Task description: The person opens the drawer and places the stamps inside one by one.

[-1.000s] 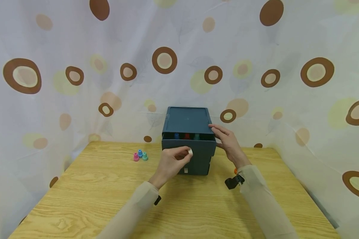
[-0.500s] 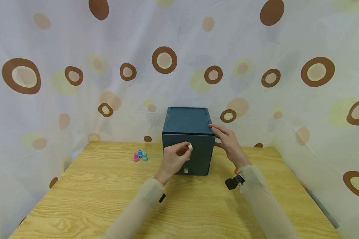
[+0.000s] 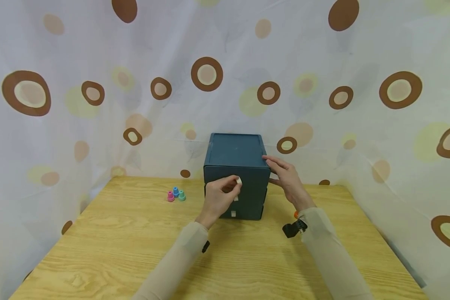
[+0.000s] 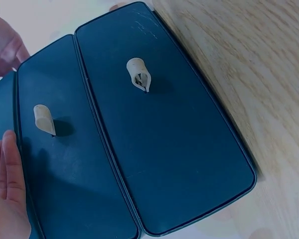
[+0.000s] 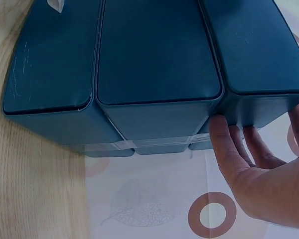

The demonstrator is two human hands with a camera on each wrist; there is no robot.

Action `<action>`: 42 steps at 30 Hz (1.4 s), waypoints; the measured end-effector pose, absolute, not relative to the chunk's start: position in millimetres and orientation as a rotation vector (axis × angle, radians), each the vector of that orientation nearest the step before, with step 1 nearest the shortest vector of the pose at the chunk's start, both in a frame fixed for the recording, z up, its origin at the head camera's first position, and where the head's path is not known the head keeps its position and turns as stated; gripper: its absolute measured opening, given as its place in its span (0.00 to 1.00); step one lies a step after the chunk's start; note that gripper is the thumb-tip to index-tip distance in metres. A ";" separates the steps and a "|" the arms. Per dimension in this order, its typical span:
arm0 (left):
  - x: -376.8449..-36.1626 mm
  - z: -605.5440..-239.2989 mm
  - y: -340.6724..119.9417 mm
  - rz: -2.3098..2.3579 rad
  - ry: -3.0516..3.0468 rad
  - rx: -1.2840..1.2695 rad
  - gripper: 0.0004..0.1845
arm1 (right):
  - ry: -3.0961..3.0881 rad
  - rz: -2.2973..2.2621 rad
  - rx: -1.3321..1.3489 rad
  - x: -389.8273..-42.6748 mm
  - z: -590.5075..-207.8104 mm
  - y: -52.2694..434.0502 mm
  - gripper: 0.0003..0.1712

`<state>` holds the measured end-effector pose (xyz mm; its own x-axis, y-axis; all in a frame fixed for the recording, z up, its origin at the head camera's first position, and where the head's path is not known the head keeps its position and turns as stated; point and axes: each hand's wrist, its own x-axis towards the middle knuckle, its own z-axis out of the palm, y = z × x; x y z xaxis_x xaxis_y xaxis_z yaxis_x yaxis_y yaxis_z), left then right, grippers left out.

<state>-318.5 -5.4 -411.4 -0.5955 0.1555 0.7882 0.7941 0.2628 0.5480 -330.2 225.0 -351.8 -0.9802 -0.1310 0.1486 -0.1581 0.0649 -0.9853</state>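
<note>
my left grip (image 3: 217, 198) pinched the top white pull tab (image 3: 239, 181); my right grip (image 3: 287, 178), loosely extended, seemingly braced the three-drawer cabinet (image 3: 253, 183)

There is one dark blue, box-shaped plastic cabinet (image 3: 237, 150), with three stacked rectangular drawers (image 4: 164, 144) and three short, off-white looped pulls (image 3: 233, 213), one per drawer. Small cone-shaped pieces number three: one pink (image 3: 170, 197), one blue (image 3: 176, 192), one mint-green (image 3: 182, 196). One orange object (image 3: 296, 214) shows, mostly hidden. Compact black wrist-worn devices (image 3: 294, 229): two. Light wooden tabletop (image 3: 127, 246): one.
</note>
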 end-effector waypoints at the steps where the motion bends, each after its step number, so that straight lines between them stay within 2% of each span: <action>1: -318.6 -411.2 -5.3 -1.357 -1.929 -0.855 0.10 | -2.275 2.112 0.312 -330.1 -352.1 225.0 0.31; 13: -322.7 -412.9 -6.1 -1.387 -1.919 -0.882 0.10 | -2.268 2.121 0.320 -328.7 -353.6 224.7 0.31; 24: -310.4 -424.4 -15.0 -1.523 -2.045 -0.828 0.19 | -2.286 2.104 0.328 -327.7 -357.1 223.8 0.31; 33: -307.8 -431.2 -22.7 -1.506 -2.179 -0.718 0.07 | -2.296 2.101 0.323 -326.5 -357.7 222.9 0.31; 42: -311.0 -429.4 -22.3 -1.447 -2.419 -0.671 0.08 | -2.285 2.085 0.331 -329.1 -352.5 223.8 0.31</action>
